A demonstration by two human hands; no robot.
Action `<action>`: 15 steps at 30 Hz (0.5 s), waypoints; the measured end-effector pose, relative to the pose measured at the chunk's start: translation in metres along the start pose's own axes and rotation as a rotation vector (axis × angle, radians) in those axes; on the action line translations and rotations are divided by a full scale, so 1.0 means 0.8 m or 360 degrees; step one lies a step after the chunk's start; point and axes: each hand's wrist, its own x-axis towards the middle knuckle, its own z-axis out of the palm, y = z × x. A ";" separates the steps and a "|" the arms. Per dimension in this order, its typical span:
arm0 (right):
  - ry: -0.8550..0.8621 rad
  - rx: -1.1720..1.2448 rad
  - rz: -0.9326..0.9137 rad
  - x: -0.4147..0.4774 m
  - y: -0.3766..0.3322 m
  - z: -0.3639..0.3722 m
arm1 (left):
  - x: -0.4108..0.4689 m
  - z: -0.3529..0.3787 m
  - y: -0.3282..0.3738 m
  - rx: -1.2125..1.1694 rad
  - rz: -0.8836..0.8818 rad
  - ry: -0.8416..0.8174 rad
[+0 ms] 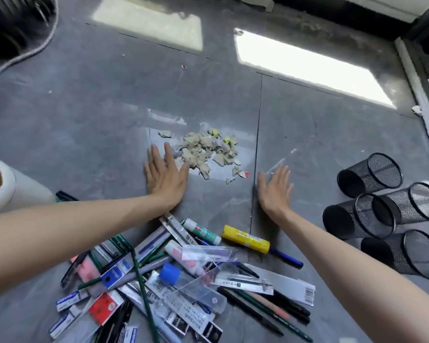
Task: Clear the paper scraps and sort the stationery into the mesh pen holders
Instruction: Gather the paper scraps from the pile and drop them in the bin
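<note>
A small heap of torn paper scraps (pixel 206 151), beige with a few yellow bits, lies on the grey floor. My left hand (pixel 165 173) lies flat with straight fingers at the heap's left edge, its thumb touching the scraps. My right hand (pixel 274 188) is flat and open to the heap's right, a little apart from it. A jumbled pile of stationery (pixel 174 280) spreads nearer to me: pens, pencils, refill packs, a yellow glue stick (pixel 245 238). Several black mesh pen holders (pixel 386 216) lie on their sides at the right.
A white round container (pixel 5 184) stands at the left edge. A grey cable (pixel 27 52) curves across the far left floor. A few stray scraps (pixel 183 67) lie farther out. A white window frame (pixel 424 105) runs along the right side.
</note>
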 end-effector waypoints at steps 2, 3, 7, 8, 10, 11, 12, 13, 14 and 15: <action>0.0009 -0.0041 -0.0176 0.005 -0.019 0.013 | 0.008 0.009 0.012 0.0005 0.0109 0.0046; -0.0020 -0.0042 -0.0290 0.005 -0.032 0.022 | 0.011 0.014 0.017 0.0016 0.0186 0.0027; -0.0167 0.0094 -0.0742 -0.011 -0.085 0.053 | 0.006 0.024 0.025 -0.0089 0.0533 0.0014; -0.0094 0.0155 -0.0800 -0.013 -0.094 0.059 | 0.008 0.024 0.021 -0.0089 0.0610 0.0167; 0.0200 0.0197 -0.0846 -0.010 -0.102 0.062 | 0.022 0.019 0.013 -0.0025 0.0612 0.0491; 0.0297 0.0207 -0.0832 -0.002 -0.105 0.060 | 0.037 0.014 0.010 -0.0016 0.0511 0.0571; 0.0320 0.0212 -0.0810 0.010 -0.107 0.056 | 0.054 0.007 0.008 -0.0049 0.0358 0.0555; 0.0264 0.0221 -0.0776 0.024 -0.111 0.051 | 0.071 0.001 0.006 -0.0111 0.0197 0.0487; 0.0165 0.0242 -0.0742 0.039 -0.115 0.046 | 0.084 -0.004 0.006 -0.0170 0.0068 0.0409; 0.0064 0.0267 -0.0711 0.051 -0.119 0.042 | 0.094 -0.006 0.005 -0.0197 0.0011 0.0328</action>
